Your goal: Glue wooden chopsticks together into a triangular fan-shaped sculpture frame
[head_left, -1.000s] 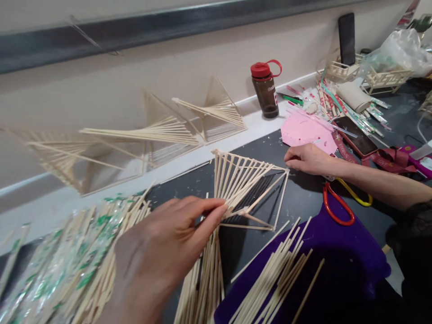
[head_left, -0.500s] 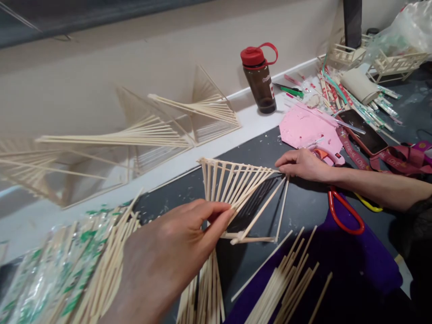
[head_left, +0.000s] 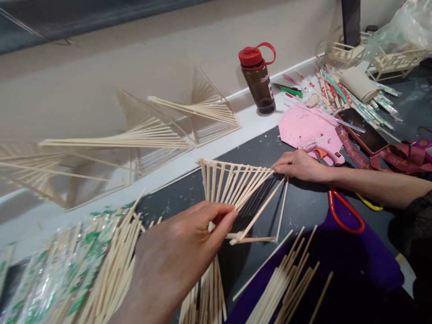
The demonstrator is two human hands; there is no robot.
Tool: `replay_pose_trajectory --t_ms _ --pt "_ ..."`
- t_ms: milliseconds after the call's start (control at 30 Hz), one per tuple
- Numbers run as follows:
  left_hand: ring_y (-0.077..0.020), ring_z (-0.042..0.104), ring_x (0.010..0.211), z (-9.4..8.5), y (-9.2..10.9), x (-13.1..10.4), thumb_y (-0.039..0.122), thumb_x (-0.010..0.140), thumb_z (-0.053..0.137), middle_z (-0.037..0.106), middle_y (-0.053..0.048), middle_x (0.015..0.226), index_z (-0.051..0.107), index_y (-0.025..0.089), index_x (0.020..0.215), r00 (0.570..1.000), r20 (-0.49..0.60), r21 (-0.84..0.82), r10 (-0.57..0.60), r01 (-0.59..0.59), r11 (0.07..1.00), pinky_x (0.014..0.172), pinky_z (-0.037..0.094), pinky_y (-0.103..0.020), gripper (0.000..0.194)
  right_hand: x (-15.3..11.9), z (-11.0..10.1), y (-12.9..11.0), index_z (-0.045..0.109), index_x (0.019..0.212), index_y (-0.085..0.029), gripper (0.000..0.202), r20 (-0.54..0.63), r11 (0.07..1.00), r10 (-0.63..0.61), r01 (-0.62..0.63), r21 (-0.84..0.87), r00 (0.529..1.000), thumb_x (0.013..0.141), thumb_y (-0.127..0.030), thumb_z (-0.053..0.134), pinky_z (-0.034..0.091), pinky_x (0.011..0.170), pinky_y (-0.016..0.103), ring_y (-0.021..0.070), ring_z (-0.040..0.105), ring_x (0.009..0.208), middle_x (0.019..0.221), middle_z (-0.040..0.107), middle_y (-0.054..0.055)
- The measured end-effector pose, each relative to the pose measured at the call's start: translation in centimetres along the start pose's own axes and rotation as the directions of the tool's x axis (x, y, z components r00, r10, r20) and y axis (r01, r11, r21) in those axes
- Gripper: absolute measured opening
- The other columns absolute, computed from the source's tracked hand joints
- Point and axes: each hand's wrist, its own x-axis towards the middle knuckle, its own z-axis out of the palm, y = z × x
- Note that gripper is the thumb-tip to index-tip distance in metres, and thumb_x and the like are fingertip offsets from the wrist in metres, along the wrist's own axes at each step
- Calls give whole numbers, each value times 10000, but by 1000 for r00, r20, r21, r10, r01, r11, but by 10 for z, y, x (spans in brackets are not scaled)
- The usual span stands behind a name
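A fan-like frame of glued wooden sticks (head_left: 224,182) stands on the dark tabletop, its sticks running down from a slanted top bar. My left hand (head_left: 184,254) pinches a wooden stick (head_left: 251,192) near its lower end, thumb against forefinger; the hand covers part of the frame's base. At the top bar's right end, the fingers of my right hand (head_left: 299,165) are closed on the upper end of what appears to be the same stick. Below it, a triangle of sticks (head_left: 261,210) joins at a glue-covered corner.
Loose sticks (head_left: 275,292) lie on purple cloth (head_left: 367,252) in front, beside a red scissor handle (head_left: 347,216). Wrapped chopsticks (head_left: 64,265) fill the left. Behind are finished stick models (head_left: 151,132) and a bottle (head_left: 258,85). A pink glue gun (head_left: 329,155) and phone (head_left: 362,128) lie right.
My right hand has shifted slightly left along the top bar's end. My left hand keeps its pinch, a touch further right. The frame stays in place.
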Motion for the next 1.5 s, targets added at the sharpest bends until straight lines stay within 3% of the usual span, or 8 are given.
replay_pose_trajectory --t_ms 100,267,467,667,1100,1500 --pt "-177 701 690 3 -3 0 428 933 488 786 51 862 758 310 818 1000 6 -18 20 -20 1000 555 382 -277 316 1 0 1 784 864 -172 255 -4 1000 16 -16 23 1000 881 -221 534 459 749 254 129 605 802 900 724 43" --pt "-182 681 660 8 -2 -1 422 927 487 781 49 838 755 308 802 997 -76 -2 3 -3 1000 553 358 -291 317 2 2 4 788 918 -183 269 -18 1000 10 -11 -15 1000 903 -259 530 467 771 260 142 617 839 939 727 52" --pt "-178 685 673 6 -2 2 463 900 509 775 55 795 752 310 786 999 -48 -87 1 -5 996 570 385 -283 309 4 5 6 778 942 -182 279 -24 995 -10 7 -97 1000 918 -267 514 460 844 264 150 627 902 954 728 54" --pt "-163 695 690 3 -10 7 503 884 535 790 45 863 767 302 847 997 65 -157 31 -20 987 593 441 -255 309 5 5 5 756 925 -187 272 -23 988 -40 36 -151 999 945 -267 496 453 864 259 150 625 934 968 731 50" --pt "-148 674 635 2 -8 11 403 870 581 771 37 759 758 279 812 997 62 -215 41 -27 976 568 442 -249 224 9 7 5 749 955 -171 270 8 960 -110 109 -259 994 969 -212 483 444 884 276 156 595 949 996 718 68" --pt "-147 662 622 7 -8 9 407 861 584 764 38 752 744 273 779 999 28 -242 38 -30 970 586 446 -249 224 11 5 4 722 895 -176 263 36 929 -148 151 -336 988 973 -205 472 423 810 262 146 580 890 950 684 55"
